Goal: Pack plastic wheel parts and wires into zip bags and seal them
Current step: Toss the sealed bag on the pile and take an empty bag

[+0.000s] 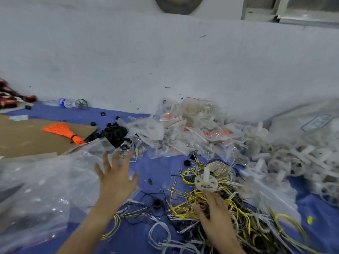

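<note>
The left grip (113, 178) is released, fingers spread, hovering beside a large clear bag (45, 189) at the table's (156, 173) left edge. The right grip (217, 215) lies on the tangle of yellow and white wires (236, 208) by the near edge, a fingertip at a white plastic wheel part (206, 182) on the tangle; whether it grasps anything cannot be told. Filled zip bags (176, 132) heap along the far edge, with loose wheel parts (293, 162) toward the right edge and black parts (113, 132) left of the bags.
</note>
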{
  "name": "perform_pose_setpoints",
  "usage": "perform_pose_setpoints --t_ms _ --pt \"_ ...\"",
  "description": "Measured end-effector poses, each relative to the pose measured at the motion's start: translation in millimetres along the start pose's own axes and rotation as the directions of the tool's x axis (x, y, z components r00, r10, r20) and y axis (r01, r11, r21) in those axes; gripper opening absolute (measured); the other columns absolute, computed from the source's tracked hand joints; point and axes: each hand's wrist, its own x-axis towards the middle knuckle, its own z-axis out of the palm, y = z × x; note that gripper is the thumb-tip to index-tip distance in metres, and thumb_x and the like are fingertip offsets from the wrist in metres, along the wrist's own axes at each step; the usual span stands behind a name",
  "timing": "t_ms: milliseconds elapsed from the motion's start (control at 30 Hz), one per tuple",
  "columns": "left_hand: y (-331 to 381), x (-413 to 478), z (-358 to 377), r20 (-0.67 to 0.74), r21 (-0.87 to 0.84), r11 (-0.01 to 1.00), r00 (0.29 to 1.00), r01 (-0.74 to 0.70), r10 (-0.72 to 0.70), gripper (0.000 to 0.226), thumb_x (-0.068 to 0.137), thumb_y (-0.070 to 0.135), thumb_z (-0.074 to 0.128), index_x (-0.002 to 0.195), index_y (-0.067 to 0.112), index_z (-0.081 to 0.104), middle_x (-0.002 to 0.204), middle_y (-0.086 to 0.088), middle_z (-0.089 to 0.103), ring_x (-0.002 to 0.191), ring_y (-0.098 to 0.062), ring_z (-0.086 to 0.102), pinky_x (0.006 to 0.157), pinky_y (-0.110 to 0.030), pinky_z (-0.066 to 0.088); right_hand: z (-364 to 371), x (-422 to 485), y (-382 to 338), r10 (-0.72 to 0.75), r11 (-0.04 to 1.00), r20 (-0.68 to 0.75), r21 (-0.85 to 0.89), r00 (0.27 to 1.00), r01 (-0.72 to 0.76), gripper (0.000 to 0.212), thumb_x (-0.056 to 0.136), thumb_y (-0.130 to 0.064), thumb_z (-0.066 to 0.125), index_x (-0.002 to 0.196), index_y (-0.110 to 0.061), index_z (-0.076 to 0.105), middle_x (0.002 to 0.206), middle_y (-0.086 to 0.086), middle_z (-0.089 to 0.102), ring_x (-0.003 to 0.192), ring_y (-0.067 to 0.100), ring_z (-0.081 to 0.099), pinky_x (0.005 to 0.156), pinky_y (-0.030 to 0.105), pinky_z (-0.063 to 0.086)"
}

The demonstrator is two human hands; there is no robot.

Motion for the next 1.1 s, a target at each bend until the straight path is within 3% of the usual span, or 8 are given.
perform_pose_setpoints --t_ms 67,167,267,433,633,800,967,1100 --pt "-33.4 11.2 -0.1 0.283 0.188 0.968 0.935 0.165 -0.214 0.077 0.089 0.052 0.051 0.149 0.038 0.005 0.155 -0.014 0.014 0.140 -0.046 0.011 0.110 -0.060 0.012 3.8 1.8 1.9 -0.005 0.997 0.013 -0.077 1.000 0.006 0.058 0.095 -0.053 0.036 0.146 -0.026 0.027 0.153 -0.007 0.019 0.142 0.017 0.011 0.116 0.031 0.014" --pt "-67.6 8.6 6.3 0.417 0.130 0.984 0.894 0.122 -0.166 0.064 0.094 0.022 0.049 0.150 0.026 0.017 0.139 -0.016 0.041 0.126 -0.034 0.042 0.101 -0.035 0.037 8.2 1.3 1.6 0.002 0.991 0.026 -0.131 1.000 0.001 0.052 0.096 -0.053 0.034 0.142 -0.030 0.033 0.155 -0.008 0.015 0.143 0.019 0.006 0.117 0.032 0.012" --pt "-81.5 5.9 6.4 0.341 0.040 0.986 0.925 0.160 -0.165 0.053 0.088 -0.005 0.044 0.139 0.008 0.043 0.139 -0.016 0.047 0.129 -0.029 0.042 0.105 -0.028 0.030 10.1 2.0 3.9 -0.004 0.991 0.017 -0.132 1.000 0.007 0.050 0.096 -0.053 0.036 0.140 -0.031 0.036 0.155 -0.007 0.016 0.144 0.018 0.007 0.117 0.033 0.011" --pt "-72.6 9.1 -8.5 0.162 -0.028 0.985 0.973 0.173 -0.166 0.035 0.089 -0.003 0.054 0.124 -0.002 0.058 0.130 -0.019 0.056 0.123 -0.034 0.048 0.103 -0.034 0.032 9.1 0.1 2.7 -0.007 0.993 0.027 -0.115 1.000 0.010 0.049 0.096 -0.051 0.037 0.140 -0.029 0.038 0.155 -0.005 0.019 0.144 0.019 0.008 0.116 0.033 0.012" --pt "-20.5 21.2 -51.7 -0.130 -0.191 0.979 0.990 -0.072 0.047 0.021 0.083 -0.008 0.060 0.099 0.001 0.071 0.097 -0.016 0.069 0.088 -0.030 0.063 0.078 -0.025 0.042 -7.4 -1.5 -13.0 0.007 1.000 0.033 0.012 0.999 -0.007 0.052 0.092 -0.049 0.050 0.139 -0.029 0.040 0.155 -0.004 0.016 0.144 0.019 0.006 0.116 0.032 0.013" --pt "13.5 15.2 -39.2 -0.205 -0.474 0.878 0.978 -0.069 -0.034 0.015 0.086 0.002 0.063 0.096 0.009 0.071 0.093 -0.003 0.069 0.087 -0.017 0.063 0.074 -0.012 0.039 6.7 -13.9 -63.5 -0.291 0.935 0.069 0.233 0.954 0.269 0.063 0.085 -0.043 0.063 0.139 -0.043 0.032 0.151 -0.015 0.015 0.141 0.005 0.011 0.109 0.014 0.010" --pt "16.5 -11.4 11.5 0.173 -0.542 0.834 0.985 0.106 -0.012 0.049 0.087 0.037 0.064 0.132 0.023 0.049 0.133 0.001 0.049 0.123 -0.016 0.046 0.098 -0.023 0.034 29.6 4.1 -82.3 -0.241 0.934 0.192 0.313 0.951 0.173 0.043 0.089 -0.016 0.056 0.131 -0.024 0.048 0.132 -0.002 0.051 0.124 0.013 0.044 0.100 0.017 0.030" --pt "-1.8 -34.7 45.0 0.295 -0.070 0.985 0.940 -0.158 0.172 0.045 0.087 0.048 0.056 0.129 0.035 0.051 0.132 0.012 0.051 0.119 -0.015 0.048 0.096 -0.028 0.039 37.3 25.1 -79.8 -0.210 0.954 0.224 0.260 0.952 0.149 0.042 0.088 -0.007 0.051 0.130 -0.016 0.051 0.131 0.002 0.054 0.123 0.015 0.047 0.097 0.014 0.030"
